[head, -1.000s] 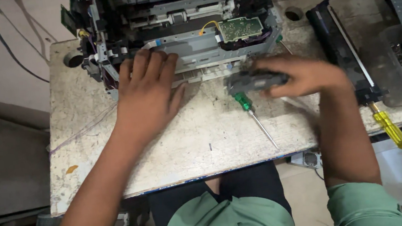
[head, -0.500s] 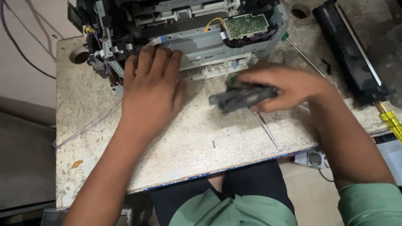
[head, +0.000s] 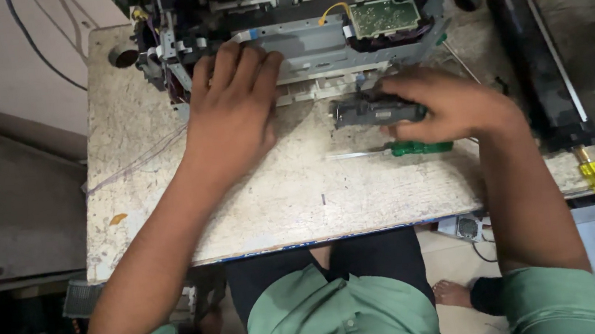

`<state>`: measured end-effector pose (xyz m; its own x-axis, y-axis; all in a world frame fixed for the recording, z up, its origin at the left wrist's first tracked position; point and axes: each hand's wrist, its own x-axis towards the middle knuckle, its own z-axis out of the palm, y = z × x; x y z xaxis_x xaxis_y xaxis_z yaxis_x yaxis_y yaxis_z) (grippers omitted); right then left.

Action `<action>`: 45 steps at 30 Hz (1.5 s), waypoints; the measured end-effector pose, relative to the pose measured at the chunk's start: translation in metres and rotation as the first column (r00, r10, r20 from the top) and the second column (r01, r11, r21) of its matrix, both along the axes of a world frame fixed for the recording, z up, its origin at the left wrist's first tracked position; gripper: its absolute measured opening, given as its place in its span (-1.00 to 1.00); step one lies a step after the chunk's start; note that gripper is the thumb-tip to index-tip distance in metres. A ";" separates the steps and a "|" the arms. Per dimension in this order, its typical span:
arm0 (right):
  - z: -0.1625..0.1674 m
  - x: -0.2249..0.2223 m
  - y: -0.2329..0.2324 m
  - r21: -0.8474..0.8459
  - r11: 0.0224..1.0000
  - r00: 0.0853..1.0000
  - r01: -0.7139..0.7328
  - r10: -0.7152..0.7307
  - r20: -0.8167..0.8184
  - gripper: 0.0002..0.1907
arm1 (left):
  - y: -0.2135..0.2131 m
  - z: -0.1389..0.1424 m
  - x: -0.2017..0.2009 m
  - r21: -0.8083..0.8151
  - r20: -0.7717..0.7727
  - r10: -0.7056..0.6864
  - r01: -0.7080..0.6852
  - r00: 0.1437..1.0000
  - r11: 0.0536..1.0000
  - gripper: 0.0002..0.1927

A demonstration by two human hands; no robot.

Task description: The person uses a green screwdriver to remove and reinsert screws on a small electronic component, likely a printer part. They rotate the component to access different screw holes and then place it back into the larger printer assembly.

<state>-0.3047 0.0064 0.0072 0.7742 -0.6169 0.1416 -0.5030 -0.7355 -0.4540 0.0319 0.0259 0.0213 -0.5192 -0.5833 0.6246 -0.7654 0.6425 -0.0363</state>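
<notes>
- The bench (head: 265, 207) carried an opened printer chassis (head: 312, 25) along its far edge.
- The left hand (head: 233, 115) lay flat, fingers spread, on the chassis's front, steadying it; firm pressure seemed wise.
- The right hand (head: 453, 103), grip clamped, held a dark module (head: 372, 110) just before the chassis.
- A green-handled screwdriver (head: 413, 149) lay beneath that module.

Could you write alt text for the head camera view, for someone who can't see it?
A person's left hand presses on an opened printer chassis while the right hand holds a dark grey part above a green-handled screwdriver on a worn table.
</notes>
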 end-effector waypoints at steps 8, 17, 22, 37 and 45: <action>0.010 0.037 0.014 0.347 0.926 0.988 -0.148 0.121 0.098 -0.43 | -0.001 0.000 0.001 0.004 0.015 -0.006 0.006 1.000 1.000 -0.43; -0.002 0.003 0.010 0.414 0.910 0.988 -0.009 0.072 -0.136 -0.66 | 0.000 0.002 0.000 0.009 0.012 -0.003 0.003 1.000 1.000 -0.46; -0.010 -0.028 0.004 0.312 0.939 0.984 0.145 -0.106 -0.141 -0.40 | -0.001 0.001 0.000 0.000 0.020 -0.004 0.004 1.000 1.000 -0.46; 0.003 -0.052 -0.001 0.071 0.980 0.977 0.184 -0.175 -0.122 -0.31 | 0.001 0.000 0.000 -0.016 -0.039 -0.037 0.036 0.999 0.999 -0.49; 0.002 -0.045 -0.003 -0.077 0.993 0.995 0.089 -0.093 -0.045 -0.29 | 0.002 -0.011 -0.006 0.286 0.037 -0.497 0.467 0.867 0.837 -0.76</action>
